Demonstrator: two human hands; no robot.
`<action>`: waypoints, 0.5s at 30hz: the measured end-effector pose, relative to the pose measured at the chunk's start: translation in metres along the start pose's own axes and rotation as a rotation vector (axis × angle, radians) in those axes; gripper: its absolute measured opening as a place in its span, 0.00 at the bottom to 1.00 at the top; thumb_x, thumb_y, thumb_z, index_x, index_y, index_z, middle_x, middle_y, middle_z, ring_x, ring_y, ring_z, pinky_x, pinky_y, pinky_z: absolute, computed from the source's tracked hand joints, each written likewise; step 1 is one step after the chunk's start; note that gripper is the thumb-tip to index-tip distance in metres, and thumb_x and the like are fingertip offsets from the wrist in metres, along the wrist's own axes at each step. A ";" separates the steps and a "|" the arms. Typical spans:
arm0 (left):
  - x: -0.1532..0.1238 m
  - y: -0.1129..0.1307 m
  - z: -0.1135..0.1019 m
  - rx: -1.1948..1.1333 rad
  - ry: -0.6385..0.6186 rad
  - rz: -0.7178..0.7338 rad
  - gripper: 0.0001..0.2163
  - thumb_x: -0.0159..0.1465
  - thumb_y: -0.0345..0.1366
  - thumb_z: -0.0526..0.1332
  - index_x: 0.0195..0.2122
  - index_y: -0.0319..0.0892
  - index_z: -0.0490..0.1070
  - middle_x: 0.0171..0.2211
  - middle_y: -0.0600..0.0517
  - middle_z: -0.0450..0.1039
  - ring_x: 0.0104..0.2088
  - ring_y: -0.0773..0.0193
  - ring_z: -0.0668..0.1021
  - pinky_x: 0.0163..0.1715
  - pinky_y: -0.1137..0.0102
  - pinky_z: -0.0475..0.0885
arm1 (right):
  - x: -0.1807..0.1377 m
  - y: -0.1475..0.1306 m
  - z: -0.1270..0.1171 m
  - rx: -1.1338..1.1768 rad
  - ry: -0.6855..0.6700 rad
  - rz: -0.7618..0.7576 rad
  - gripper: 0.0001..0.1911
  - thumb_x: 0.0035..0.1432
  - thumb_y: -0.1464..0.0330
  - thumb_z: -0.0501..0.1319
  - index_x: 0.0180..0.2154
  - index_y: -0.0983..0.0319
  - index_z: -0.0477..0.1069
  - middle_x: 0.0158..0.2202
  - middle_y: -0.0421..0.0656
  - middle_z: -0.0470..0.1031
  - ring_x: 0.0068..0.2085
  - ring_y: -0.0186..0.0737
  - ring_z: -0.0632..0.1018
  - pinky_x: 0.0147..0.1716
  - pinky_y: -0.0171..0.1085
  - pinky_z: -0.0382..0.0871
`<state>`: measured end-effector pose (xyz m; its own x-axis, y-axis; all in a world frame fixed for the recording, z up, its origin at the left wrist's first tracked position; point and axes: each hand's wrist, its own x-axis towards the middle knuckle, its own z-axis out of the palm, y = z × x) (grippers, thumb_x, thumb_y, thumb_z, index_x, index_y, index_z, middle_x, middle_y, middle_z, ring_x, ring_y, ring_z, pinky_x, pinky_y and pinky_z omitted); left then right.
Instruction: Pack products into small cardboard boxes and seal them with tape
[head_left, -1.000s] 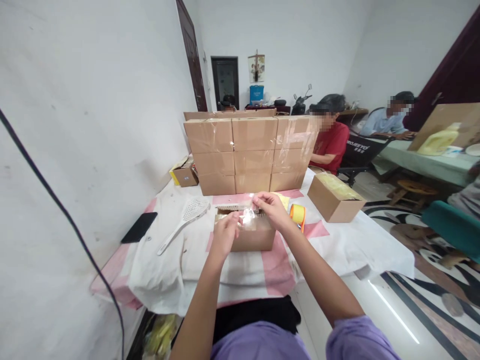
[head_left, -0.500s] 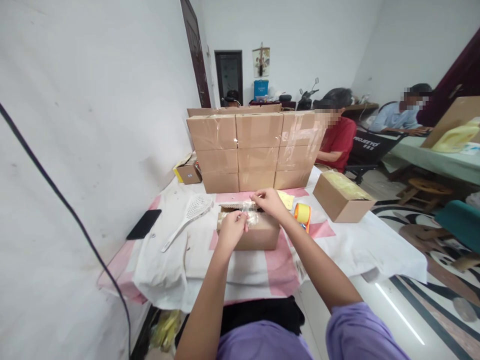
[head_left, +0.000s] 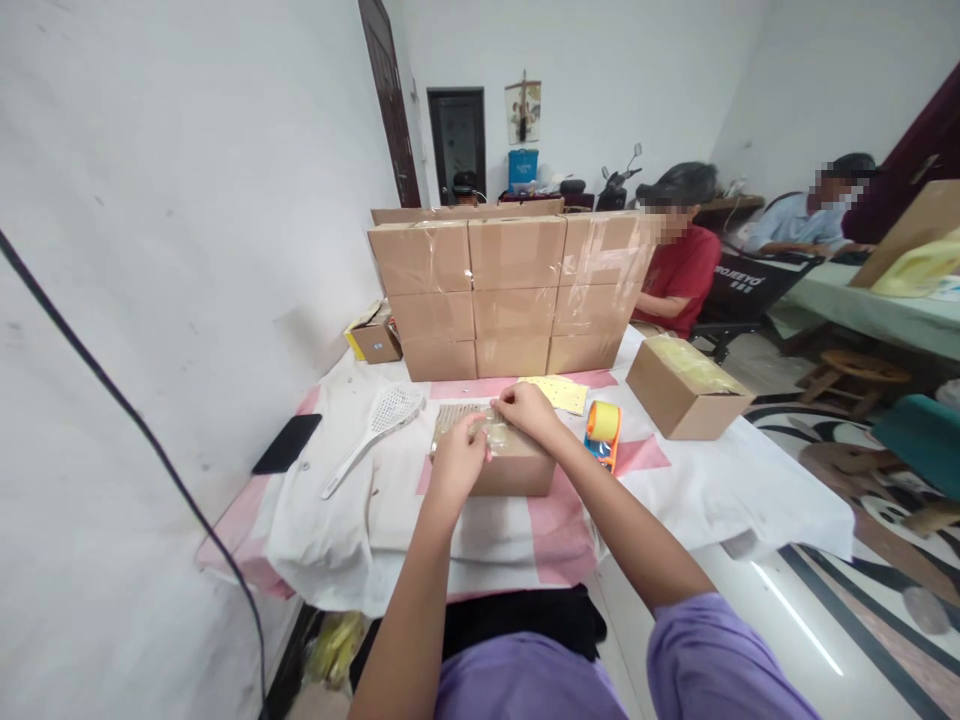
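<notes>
A small cardboard box (head_left: 514, 474) sits in front of me on the cloth-covered table, its top flaps down. Clear packing tape (head_left: 498, 436) lies shiny across the top. My left hand (head_left: 460, 458) rests at the box's left part, thumb and fingers closed at the tape's near end. At the far edge of the lid, my right hand (head_left: 527, 412) pinches the tape between thumb and fingertips. To the right of the box stands an orange tape dispenser (head_left: 603, 436) with a yellow-looking roll. Behind my right hand lies a yellow dotted sheet (head_left: 561, 393).
Stacked taped cartons (head_left: 512, 300) form a wall at the table's back. A taped box (head_left: 686, 395) stands on the right. Leftward are a white fly swatter (head_left: 375, 430), a black phone (head_left: 288, 444) and a small open carton (head_left: 375, 335). A person in red (head_left: 686, 280) sits beyond.
The dark gap in the box's top has closed as the flap came down. My hands have shifted slightly left and lower onto the lid with the tape. The yellow sheet shows more.
</notes>
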<state>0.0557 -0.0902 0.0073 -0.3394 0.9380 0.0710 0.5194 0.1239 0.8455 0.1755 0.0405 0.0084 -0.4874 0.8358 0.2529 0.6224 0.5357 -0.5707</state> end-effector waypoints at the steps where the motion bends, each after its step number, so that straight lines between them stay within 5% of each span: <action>1: 0.000 0.000 0.000 0.024 -0.002 0.003 0.17 0.68 0.34 0.54 0.55 0.42 0.74 0.21 0.56 0.76 0.29 0.61 0.80 0.35 0.69 0.69 | -0.001 -0.001 0.001 -0.027 0.000 0.008 0.13 0.59 0.65 0.62 0.24 0.62 0.77 0.23 0.41 0.76 0.27 0.36 0.72 0.28 0.34 0.55; 15: -0.012 0.016 0.007 0.431 0.094 -0.050 0.16 0.68 0.36 0.56 0.52 0.49 0.79 0.34 0.48 0.83 0.38 0.54 0.82 0.37 0.66 0.70 | -0.011 -0.009 0.002 -0.224 -0.001 0.030 0.11 0.62 0.66 0.60 0.31 0.62 0.78 0.34 0.48 0.82 0.37 0.42 0.78 0.36 0.35 0.61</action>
<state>0.0735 -0.0973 0.0165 -0.4317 0.8964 0.1003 0.7732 0.3105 0.5530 0.1739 0.0264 0.0093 -0.4674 0.8515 0.2375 0.7570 0.5243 -0.3900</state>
